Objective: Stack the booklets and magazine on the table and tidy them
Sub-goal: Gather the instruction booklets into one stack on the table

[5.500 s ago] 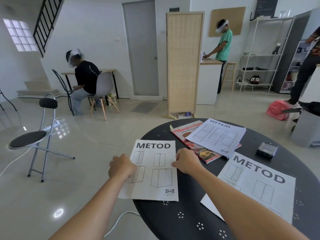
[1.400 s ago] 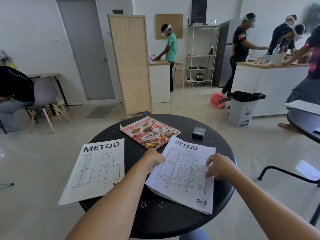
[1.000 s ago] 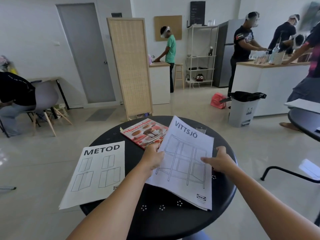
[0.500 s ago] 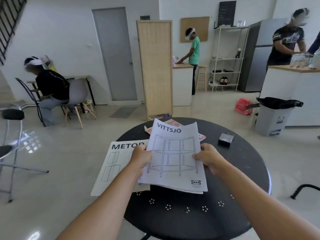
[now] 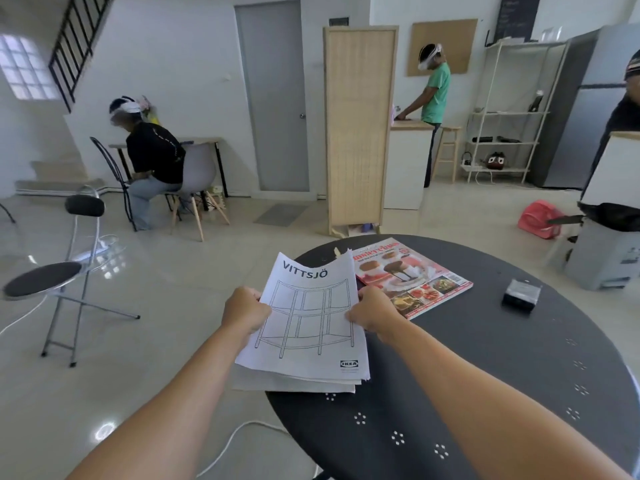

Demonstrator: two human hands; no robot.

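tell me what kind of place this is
Probably a shared open room set up as a mock home or studio: a tall grey fridge beside a white open shelving unit, a white counter, and a round black metal table.

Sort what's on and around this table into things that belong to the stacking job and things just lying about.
Job:
VITTSJÖ booklet, gripped by left hand and right hand
paper sheets under it
magazine
round black table

Lying about:
small black box
folding chair
white cable on the floor
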